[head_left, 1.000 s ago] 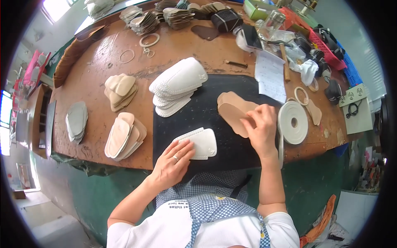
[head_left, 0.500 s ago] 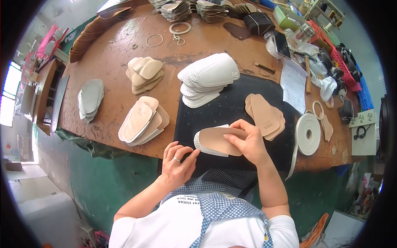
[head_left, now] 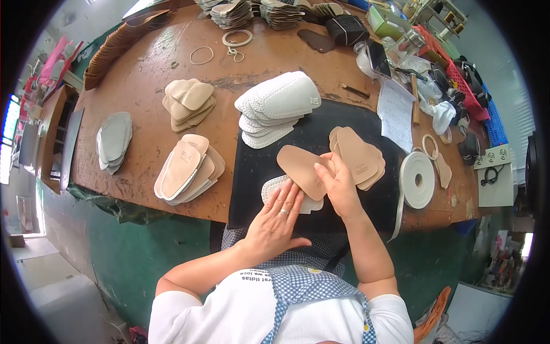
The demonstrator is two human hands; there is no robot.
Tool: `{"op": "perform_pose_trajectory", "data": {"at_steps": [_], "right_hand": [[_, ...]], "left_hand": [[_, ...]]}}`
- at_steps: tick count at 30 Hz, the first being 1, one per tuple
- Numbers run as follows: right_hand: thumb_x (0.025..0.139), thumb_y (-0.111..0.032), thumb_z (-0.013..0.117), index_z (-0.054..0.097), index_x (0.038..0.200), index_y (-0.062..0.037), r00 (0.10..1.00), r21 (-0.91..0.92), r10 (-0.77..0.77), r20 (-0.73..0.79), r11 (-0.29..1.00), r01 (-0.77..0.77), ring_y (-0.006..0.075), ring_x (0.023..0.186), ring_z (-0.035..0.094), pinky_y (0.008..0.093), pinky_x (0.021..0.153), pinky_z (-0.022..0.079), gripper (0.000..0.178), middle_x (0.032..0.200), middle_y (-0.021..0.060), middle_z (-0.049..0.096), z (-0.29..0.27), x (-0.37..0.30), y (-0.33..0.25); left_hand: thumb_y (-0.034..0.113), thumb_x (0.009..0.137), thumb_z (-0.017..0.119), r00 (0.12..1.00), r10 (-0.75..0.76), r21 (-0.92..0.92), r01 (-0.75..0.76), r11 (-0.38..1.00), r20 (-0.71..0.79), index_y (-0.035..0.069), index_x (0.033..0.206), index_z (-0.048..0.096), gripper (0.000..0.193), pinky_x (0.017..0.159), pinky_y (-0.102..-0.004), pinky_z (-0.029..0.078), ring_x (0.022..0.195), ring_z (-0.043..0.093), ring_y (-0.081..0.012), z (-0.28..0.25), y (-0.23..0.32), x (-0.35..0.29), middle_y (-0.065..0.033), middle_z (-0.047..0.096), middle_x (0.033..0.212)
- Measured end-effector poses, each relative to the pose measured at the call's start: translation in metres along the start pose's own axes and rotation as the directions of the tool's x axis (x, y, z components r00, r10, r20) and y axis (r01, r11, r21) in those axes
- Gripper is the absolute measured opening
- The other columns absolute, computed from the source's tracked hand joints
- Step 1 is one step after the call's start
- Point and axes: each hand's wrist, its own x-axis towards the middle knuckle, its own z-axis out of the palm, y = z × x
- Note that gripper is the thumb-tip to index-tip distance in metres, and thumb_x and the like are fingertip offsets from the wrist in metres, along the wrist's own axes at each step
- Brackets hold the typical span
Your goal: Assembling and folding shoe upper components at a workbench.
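Note:
A tan insole (head_left: 296,163) is pinched at its right edge by my right hand (head_left: 339,182), lifted and tilted above the black mat (head_left: 250,178). Beneath it lies a white perforated shoe piece (head_left: 270,188) on the mat. My left hand (head_left: 275,215), with a ring on one finger, rests its outstretched fingers on that white piece. Just right of my right hand sits a fanned pile of tan insoles (head_left: 360,157). A stack of white perforated pieces (head_left: 278,106) stands behind on the mat's far edge.
To the left are stacked beige pads (head_left: 189,100), pale insoles (head_left: 182,166) and grey pieces (head_left: 114,137). At right, a roll of white tape (head_left: 408,179) lies near a written sheet (head_left: 395,112) and a hammer handle (head_left: 415,103). A phone (head_left: 378,59) stands among clutter behind.
My right hand has raised the tan insole off the white piece and turned it. My left hand has moved right and flattened onto the white piece. The view has shifted slightly.

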Motion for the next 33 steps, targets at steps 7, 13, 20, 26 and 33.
{"op": "perform_pose_trajectory", "data": {"at_steps": [7, 13, 20, 26, 33], "right_hand": [[0.1, -0.007, 0.068, 0.061, 0.111, -0.0051, 0.993, 0.319, 0.061, 0.102, 0.943, -0.091, 0.005, 0.092, 0.06, 0.0212, 0.082, 0.047, 0.013, 0.1, -0.0015, 0.068, -0.009, -0.001, 0.001], [0.092, -0.007, 0.078, 0.065, 0.104, -0.0048, 0.989, 0.096, 0.01, 0.145, 0.995, -0.024, 0.0059, 0.082, 0.062, 0.0223, 0.076, 0.05, 0.018, 0.09, -0.0021, 0.069, -0.01, -0.011, -0.019], [0.103, -0.014, 0.065, 0.06, 0.112, -0.0042, 0.999, 0.027, -0.007, 0.032, 1.0, 0.006, 0.0045, 0.088, 0.057, 0.0213, 0.079, 0.046, 0.014, 0.095, -0.003, 0.062, -0.012, 0.001, -0.004], [0.104, -0.012, 0.062, 0.057, 0.115, -0.0021, 1.0, -0.01, -0.009, 0.002, 1.0, 0.009, 0.0045, 0.092, 0.053, 0.0211, 0.081, 0.045, 0.016, 0.1, -0.0024, 0.058, -0.008, 0.003, 0.01], [0.104, -0.01, 0.062, 0.058, 0.119, -0.0024, 0.998, 0.379, 0.052, -0.037, 0.925, -0.034, 0.0083, 0.097, 0.063, 0.0245, 0.088, 0.05, 0.017, 0.105, 0.0019, 0.067, -0.009, -0.001, 0.01]], "left_hand": [[0.001, 0.085, 0.077, 0.954, 0.294, -0.465, -0.288, 0.837, -0.062, 0.0, 0.109, 0.069, 0.026, 0.073, -0.0366, 0.064, 0.087, 0.077, -0.0285, -0.012, -0.022, -0.041, -0.0158, 0.077, 0.108], [0.002, 0.075, 0.079, 0.939, 0.052, 0.054, -0.036, 0.998, -0.34, 0.003, 0.112, 0.073, 0.037, 0.08, -0.0396, 0.054, 0.089, 0.064, -0.0265, -0.015, -0.025, -0.04, -0.0108, 0.069, 0.107], [0.035, 0.086, 0.081, 0.998, -0.029, 0.048, 0.026, 0.998, 0.06, 0.0, 0.154, 0.044, 0.084, 0.125, -0.0503, 0.027, 0.153, 0.035, -0.0348, -0.001, -0.007, -0.01, -0.0188, 0.037, 0.163], [0.014, 0.088, 0.078, 0.909, 0.401, -0.502, -0.295, 0.813, 0.115, -0.002, 0.128, 0.066, 0.045, 0.109, -0.0452, 0.051, 0.122, 0.068, -0.0323, -0.011, -0.027, -0.028, -0.0194, 0.069, 0.13], [-0.008, 0.075, 0.077, 0.929, 0.089, -0.136, -0.147, 0.98, -0.359, 0.003, 0.097, 0.073, 0.025, 0.061, -0.0337, 0.049, 0.068, 0.063, -0.0218, -0.008, -0.015, 0.0, -0.0048, 0.065, 0.078]]}}
